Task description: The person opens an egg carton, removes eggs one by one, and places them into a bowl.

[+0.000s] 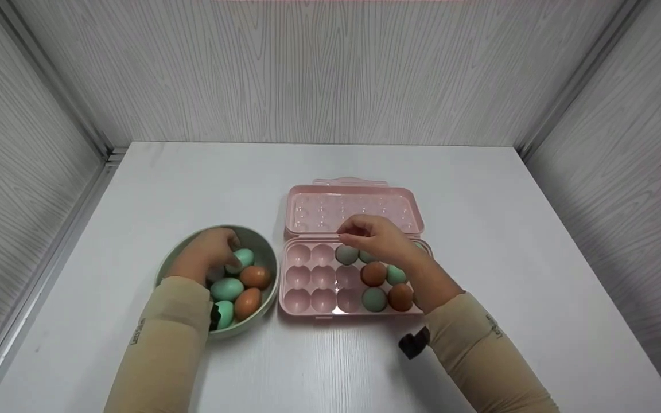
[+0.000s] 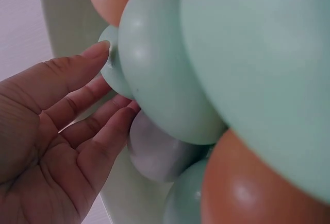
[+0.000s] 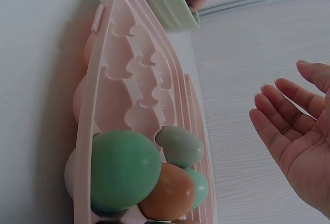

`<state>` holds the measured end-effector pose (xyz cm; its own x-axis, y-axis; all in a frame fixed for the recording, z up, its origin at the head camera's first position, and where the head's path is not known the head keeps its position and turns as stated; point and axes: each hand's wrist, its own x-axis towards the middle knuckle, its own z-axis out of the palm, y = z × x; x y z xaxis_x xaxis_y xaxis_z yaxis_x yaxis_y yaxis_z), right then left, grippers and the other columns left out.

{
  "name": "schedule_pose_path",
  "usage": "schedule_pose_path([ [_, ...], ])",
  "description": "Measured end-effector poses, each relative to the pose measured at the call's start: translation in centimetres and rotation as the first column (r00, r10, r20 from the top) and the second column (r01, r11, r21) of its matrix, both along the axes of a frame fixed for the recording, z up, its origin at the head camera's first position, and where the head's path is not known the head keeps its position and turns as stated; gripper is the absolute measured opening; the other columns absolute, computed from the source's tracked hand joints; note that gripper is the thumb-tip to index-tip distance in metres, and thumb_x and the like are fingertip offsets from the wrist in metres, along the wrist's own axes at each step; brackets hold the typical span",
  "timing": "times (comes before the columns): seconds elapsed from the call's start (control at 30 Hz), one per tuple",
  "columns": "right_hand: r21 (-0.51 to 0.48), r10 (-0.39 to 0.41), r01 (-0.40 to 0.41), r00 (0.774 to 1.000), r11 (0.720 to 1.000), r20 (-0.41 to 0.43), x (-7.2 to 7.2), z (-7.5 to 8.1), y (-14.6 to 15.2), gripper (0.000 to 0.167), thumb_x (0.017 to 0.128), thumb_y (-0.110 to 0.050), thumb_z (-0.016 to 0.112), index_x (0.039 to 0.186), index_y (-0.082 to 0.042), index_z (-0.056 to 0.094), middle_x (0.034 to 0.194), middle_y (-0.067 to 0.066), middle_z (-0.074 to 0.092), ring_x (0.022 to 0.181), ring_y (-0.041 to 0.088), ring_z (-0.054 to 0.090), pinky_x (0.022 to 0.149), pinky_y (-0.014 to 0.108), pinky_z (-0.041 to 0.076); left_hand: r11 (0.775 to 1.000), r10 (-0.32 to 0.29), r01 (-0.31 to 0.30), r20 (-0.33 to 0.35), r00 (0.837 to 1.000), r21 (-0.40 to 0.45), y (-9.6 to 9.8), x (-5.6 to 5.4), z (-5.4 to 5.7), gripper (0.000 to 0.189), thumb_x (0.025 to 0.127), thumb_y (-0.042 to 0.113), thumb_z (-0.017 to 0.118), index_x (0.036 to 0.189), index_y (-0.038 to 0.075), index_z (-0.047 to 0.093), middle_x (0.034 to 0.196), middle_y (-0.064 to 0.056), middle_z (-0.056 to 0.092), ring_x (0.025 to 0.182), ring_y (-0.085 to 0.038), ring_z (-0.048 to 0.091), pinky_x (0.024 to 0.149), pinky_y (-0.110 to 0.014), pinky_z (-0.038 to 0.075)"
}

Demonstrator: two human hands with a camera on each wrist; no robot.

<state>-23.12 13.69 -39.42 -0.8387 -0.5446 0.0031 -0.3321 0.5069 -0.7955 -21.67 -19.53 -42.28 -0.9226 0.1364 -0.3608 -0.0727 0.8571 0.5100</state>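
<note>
While our left hand (image 1: pixel 207 252) reaches among eggs (image 1: pixel 227 289) in the bowl (image 1: pixel 264 249), the head view puts our right hand (image 1: pixel 381 240) above the part-filled carton (image 1: pixel 298 277). In the left-wrist view, thumb and fingers, half open, sit against a green egg (image 2: pixel 114 73); we should cup it gently. In the right-wrist view, relaxed fingers hold nothing.

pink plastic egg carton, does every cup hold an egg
No, in the head view the pink plastic egg carton has bare cups in its two leftmost columns.
</note>
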Motion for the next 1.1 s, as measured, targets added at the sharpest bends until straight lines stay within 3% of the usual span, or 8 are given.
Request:
schedule_pose_path([
  [0.17, 0.018, -0.017, 0.018, 1.000, 1.000, -0.012, -0.1, 0.1, 0.1, 0.016, 0.089, -0.030, 0.060, 0.100, -0.020, 0.065, 0.092, -0.006, 0.062, 0.089, 0.013, 0.055, 0.085, 0.029, 0.046, 1.000, -0.009, 0.010, -0.008, 1.000, 0.008, -0.2, -0.1, 0.2, 0.045, 0.081, 0.014, 0.068, 0.120, -0.002, 0.051, 0.116, -0.021, 0.054, 0.102, -0.036, 0.053, 0.084, -0.048, 0.045],
  [0.4, -0.011, -0.026, 0.026, 0.999, 1.000, -0.024, -0.3, 0.5, 0.8, 0.015, 0.089, -0.023, 0.060, 0.102, -0.017, 0.065, 0.094, -0.002, 0.062, 0.089, 0.015, 0.055, 0.084, 0.032, 0.046, 0.999, -0.022, 0.025, -0.083, 0.996, 0.045, -0.3, -0.4, 0.7, 0.041, 0.082, 0.016, 0.064, 0.117, -0.001, 0.053, 0.116, -0.020, 0.055, 0.103, -0.034, 0.052, 0.083, -0.045, 0.045],
  [0.7, 0.012, -0.088, 0.088, 0.996, 0.996, -0.002, -1.4, -0.9, 1.9, 0.012, 0.088, -0.024, 0.062, 0.099, -0.021, 0.065, 0.094, 0.002, 0.063, 0.088, 0.016, 0.056, 0.082, 0.032, 0.047, 0.993, 0.014, 0.005, -0.159, 0.987, 0.115, 1.1, -0.5, 2.4, 0.035, 0.086, 0.023, 0.061, 0.114, 0.003, 0.055, 0.116, -0.019, 0.058, 0.109, -0.034, 0.051, 0.092, -0.047, 0.040],
  [0.9, 0.012, -0.114, 0.115, 0.993, 0.993, -0.020, -1.8, -1.4, 2.3, 0.011, 0.087, -0.022, 0.063, 0.098, -0.019, 0.065, 0.091, -0.002, 0.062, 0.087, 0.015, 0.057, 0.082, 0.032, 0.047, 0.978, 0.061, -0.021, -0.186, 0.981, 0.209, 2.6, -0.4, 3.3, 0.034, 0.087, 0.025, 0.062, 0.114, 0.006, 0.056, 0.117, -0.015, 0.058, 0.110, -0.030, 0.052, 0.093, -0.043, 0.042],
  [1.1, 0.015, -0.162, 0.163, 0.986, 0.987, -0.026, -2.0, -1.7, 2.5, 0.014, 0.086, -0.022, 0.064, 0.099, -0.017, 0.064, 0.095, -0.001, 0.062, 0.090, 0.015, 0.057, 0.086, 0.033, 0.048, 0.946, 0.088, -0.020, -0.198, 0.976, 0.322, 4.6, 0.1, 4.1, 0.031, 0.086, 0.026, 0.063, 0.111, 0.008, 0.057, 0.113, -0.010, 0.059, 0.109, -0.026, 0.052, 0.090, -0.040, 0.044],
])
